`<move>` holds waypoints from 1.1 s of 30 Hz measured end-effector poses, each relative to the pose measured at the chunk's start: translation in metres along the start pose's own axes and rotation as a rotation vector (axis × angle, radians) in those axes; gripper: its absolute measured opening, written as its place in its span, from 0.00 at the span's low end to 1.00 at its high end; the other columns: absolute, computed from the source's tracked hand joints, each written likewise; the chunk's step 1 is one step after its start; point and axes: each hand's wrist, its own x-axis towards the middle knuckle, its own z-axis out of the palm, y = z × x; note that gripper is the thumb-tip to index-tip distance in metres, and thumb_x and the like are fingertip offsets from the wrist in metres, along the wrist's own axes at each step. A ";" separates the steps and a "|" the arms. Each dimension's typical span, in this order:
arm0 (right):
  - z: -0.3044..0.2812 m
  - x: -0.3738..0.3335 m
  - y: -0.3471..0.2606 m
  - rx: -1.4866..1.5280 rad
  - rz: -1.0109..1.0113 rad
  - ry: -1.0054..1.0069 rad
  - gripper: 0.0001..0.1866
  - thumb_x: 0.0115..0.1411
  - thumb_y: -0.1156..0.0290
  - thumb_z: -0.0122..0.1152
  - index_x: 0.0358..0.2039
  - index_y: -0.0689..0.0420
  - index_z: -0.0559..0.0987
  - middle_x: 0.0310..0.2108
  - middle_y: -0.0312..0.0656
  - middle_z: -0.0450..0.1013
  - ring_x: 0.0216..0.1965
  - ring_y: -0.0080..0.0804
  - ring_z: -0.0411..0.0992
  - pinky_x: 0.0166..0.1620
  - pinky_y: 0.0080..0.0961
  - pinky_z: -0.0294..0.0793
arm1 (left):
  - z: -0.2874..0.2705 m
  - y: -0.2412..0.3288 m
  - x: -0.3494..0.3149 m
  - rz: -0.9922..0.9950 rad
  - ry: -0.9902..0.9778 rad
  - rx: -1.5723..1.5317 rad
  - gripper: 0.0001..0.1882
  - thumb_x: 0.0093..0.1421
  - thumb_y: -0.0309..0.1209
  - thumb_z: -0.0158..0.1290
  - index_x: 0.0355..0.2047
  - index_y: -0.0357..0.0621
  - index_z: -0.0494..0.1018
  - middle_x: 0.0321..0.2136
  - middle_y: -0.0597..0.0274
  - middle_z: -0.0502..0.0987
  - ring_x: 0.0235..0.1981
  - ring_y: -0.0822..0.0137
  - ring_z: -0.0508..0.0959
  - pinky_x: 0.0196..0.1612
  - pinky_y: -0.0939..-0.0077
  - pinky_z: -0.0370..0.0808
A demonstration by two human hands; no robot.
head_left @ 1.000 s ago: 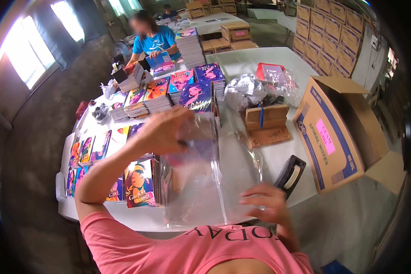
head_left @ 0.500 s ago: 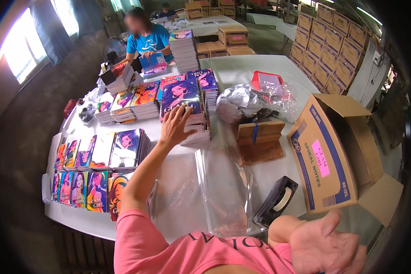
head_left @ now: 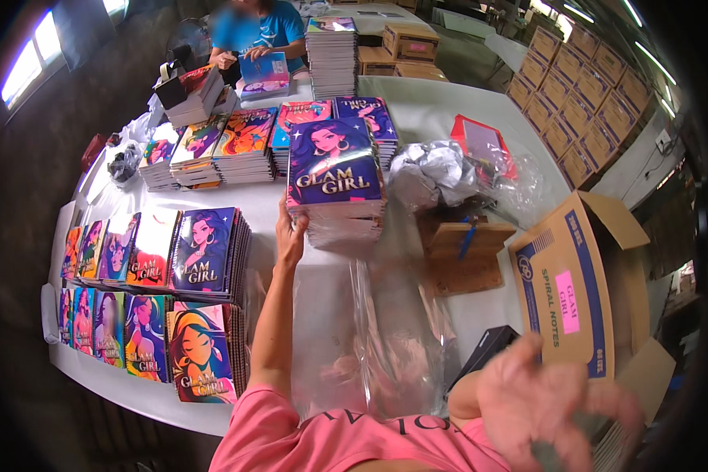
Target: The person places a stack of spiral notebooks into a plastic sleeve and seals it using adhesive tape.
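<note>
Up in the middle of the frame, the left hand (head_left: 292, 234) is stretched out along its forearm and pressed against the left side of a stack of notebooks (head_left: 336, 182) with a purple cover on top; the fingers lie together on the stack's edge. That stack stands on the white worktop (head_left: 433, 110), just above a sheet of clear film (head_left: 385, 338) that lies crumpled in the lower middle. The right hand (head_left: 547, 401) is at the lower right, blurred, fingers spread and holding nothing. Just left of it a black tape dispenser (head_left: 486, 352) shows, partly hidden. Right of that stands an open cardboard box (head_left: 578, 283). A wooden block (head_left: 460, 252) sits right of the stack, with a bundle of crumpled plastic (head_left: 433, 173) above it. More notebooks lie in rows at the left of the frame (head_left: 204, 252). At the top, another person in a blue shirt (head_left: 259, 31) handles a notebook.
</note>
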 end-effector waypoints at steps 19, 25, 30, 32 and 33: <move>-0.018 -0.019 0.306 -0.184 0.395 0.455 0.38 0.61 0.50 0.55 0.62 0.61 0.55 0.58 0.44 0.58 0.58 0.32 0.58 0.60 0.28 0.53 | 0.035 0.014 -0.004 0.029 0.094 -0.101 0.43 0.59 0.61 0.43 0.66 0.47 0.47 0.21 0.74 0.63 0.21 0.81 0.56 0.24 0.85 0.55; -0.023 -0.038 0.315 -0.214 0.355 0.449 0.42 0.60 0.47 0.53 0.61 0.65 0.50 0.61 0.48 0.51 0.63 0.35 0.49 0.63 0.33 0.47 | 0.024 0.009 0.000 -0.004 -0.032 -0.077 0.43 0.60 0.62 0.40 0.65 0.47 0.48 0.29 0.67 0.65 0.29 0.75 0.61 0.35 0.81 0.60; -0.037 -0.037 0.297 -0.394 0.314 0.480 0.44 0.58 0.41 0.51 0.60 0.64 0.51 0.65 0.53 0.43 0.66 0.42 0.42 0.64 0.38 0.42 | 0.017 0.018 -0.007 0.015 0.021 0.014 0.41 0.62 0.55 0.41 0.65 0.42 0.44 0.54 0.49 0.60 0.54 0.58 0.63 0.56 0.67 0.59; -0.040 -0.032 0.262 -0.492 0.186 0.553 0.41 0.59 0.42 0.49 0.60 0.62 0.52 0.66 0.52 0.43 0.67 0.42 0.42 0.65 0.38 0.41 | 0.023 0.038 -0.039 -0.036 0.134 0.060 0.40 0.63 0.49 0.45 0.65 0.41 0.42 0.61 0.45 0.52 0.60 0.52 0.57 0.61 0.62 0.55; -0.035 -0.023 0.223 -0.476 0.084 0.585 0.39 0.61 0.43 0.47 0.60 0.61 0.53 0.66 0.51 0.44 0.67 0.40 0.43 0.66 0.37 0.40 | 0.025 0.050 -0.058 -0.058 0.204 0.084 0.40 0.63 0.46 0.46 0.65 0.40 0.41 0.64 0.43 0.47 0.63 0.50 0.54 0.63 0.60 0.53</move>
